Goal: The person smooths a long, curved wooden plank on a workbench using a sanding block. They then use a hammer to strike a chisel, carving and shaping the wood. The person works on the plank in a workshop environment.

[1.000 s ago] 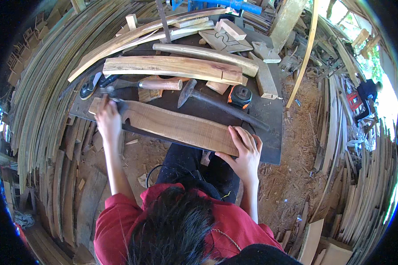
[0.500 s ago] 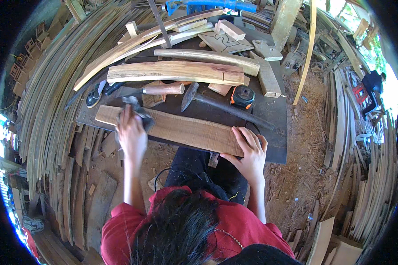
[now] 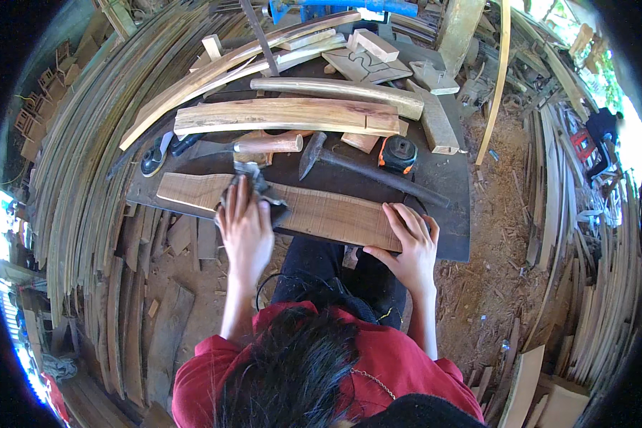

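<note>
A long brown wooden board (image 3: 328, 214) lies along the near edge of the dark worktable (image 3: 452, 230). My left hand (image 3: 247, 230) presses a crumpled dark grey cloth (image 3: 274, 210) onto the board left of its middle. The cloth is partly hidden under the fingers and blurred. At the board's right end my right hand (image 3: 415, 242) grips it, fingers on top and thumb at the near edge. Just beyond the board lie a hammer (image 3: 378, 171), a wooden-handled tool (image 3: 267, 145) and a black and orange tape measure (image 3: 398, 154).
Across the table's far side lie a thick pale wood piece (image 3: 285, 116), a rounded length (image 3: 335, 95) and several offcuts. Stacked wooden strips (image 3: 85, 164) fill the left. Shavings cover the floor (image 3: 471, 299) at the right. A person (image 3: 603, 135) is in the far right background.
My left hand has slid the cloth rightward along the board, from near its left end toward the middle. My right hand keeps its hold on the right end.
</note>
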The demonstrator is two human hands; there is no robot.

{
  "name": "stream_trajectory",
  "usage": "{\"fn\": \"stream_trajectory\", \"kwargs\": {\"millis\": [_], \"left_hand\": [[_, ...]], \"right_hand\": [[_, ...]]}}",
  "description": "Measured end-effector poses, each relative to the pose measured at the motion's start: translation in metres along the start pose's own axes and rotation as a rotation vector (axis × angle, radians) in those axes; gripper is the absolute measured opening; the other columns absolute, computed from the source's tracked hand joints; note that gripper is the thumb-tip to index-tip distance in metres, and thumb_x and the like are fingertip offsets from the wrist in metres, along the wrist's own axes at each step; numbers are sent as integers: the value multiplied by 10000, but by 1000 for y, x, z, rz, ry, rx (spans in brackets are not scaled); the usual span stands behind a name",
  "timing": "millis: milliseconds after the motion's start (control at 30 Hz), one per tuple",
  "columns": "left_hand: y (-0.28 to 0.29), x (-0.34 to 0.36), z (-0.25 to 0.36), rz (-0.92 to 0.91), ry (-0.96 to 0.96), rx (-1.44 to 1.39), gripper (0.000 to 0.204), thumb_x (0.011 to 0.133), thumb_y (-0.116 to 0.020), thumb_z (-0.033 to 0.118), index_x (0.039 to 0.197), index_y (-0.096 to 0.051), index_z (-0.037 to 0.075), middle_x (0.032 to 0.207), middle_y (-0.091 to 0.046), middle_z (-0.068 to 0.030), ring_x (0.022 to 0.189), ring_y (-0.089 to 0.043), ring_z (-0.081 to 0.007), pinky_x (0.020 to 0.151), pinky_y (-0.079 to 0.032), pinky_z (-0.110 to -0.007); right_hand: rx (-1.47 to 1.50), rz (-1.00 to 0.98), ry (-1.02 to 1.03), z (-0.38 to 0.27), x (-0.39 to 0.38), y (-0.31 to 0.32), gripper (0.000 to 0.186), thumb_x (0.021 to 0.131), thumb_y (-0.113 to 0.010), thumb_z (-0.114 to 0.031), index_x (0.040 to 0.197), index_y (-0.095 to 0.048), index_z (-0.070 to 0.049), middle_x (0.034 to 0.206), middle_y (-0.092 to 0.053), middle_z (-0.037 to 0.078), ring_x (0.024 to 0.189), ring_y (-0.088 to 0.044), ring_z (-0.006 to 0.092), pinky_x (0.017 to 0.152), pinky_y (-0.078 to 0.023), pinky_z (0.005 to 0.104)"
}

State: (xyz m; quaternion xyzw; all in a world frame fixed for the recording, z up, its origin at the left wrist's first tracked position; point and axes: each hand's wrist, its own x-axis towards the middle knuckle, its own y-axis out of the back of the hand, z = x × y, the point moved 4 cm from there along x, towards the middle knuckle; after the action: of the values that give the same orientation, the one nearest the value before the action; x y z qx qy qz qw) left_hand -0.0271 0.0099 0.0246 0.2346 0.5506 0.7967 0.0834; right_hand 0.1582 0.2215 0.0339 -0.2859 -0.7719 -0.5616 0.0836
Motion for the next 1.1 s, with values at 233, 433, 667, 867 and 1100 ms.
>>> {"fn": "stream_trajectory", "kwargs": {"millis": [233, 433, 667, 867, 1100], "left_hand": [[21, 76, -133, 48, 338, 204, 541, 985, -216, 362, 1334, -455, 25, 1513, -234, -116, 1400, -182, -315, 1104, -106, -554], [5, 37, -35, -93, 148, 153, 527, 983, -193, 329, 1373, -393, 37, 1517, -208, -134, 1414, -136, -312, 1104, -79, -596], [12, 38, -36, -72, 97, 208, 439, 984, -266, 258, 1291, -480, 28, 1505, -215, -160, 1405, -153, -342, 1112, -119, -584], [19, 83, -152, -23, 415, 225, 559, 986, -182, 400, 1423, -324, 82, 1539, -159, -81, 1421, -108, -294, 1096, -80, -601], [-3, 15, 9, -139, 24, 96, 505, 985, -237, 310, 1371, -378, 18, 1526, -169, -132, 1427, -72, -287, 1123, -44, -559]], "right_hand": [[-3, 4, -7, -2, 0, -2, 749, 631, -741, -506, 1259, -559, -141, 1247, -546, 29, 1146, -516, 222, 1010, -304, 462], [-12, 9, -20, 0, 1, -1, 751, 626, -747, -495, 1264, -554, -148, 1252, -543, 27, 1149, -513, 222, 1008, -304, 464], [-10, 5, -29, 0, 1, 1, 757, 614, -759, -480, 1261, -556, -144, 1244, -549, 25, 1138, -522, 222, 1003, -307, 461], [-13, 16, -3, -3, 2, -1, 745, 630, -741, -507, 1259, -558, -152, 1233, -552, 16, 1126, -526, 204, 998, -314, 449], [-51, 23, -1, 1, 2, -2, 740, 637, -732, -523, 1256, -561, -156, 1225, -557, 17, 1114, -533, 196, 992, -318, 449]]}}
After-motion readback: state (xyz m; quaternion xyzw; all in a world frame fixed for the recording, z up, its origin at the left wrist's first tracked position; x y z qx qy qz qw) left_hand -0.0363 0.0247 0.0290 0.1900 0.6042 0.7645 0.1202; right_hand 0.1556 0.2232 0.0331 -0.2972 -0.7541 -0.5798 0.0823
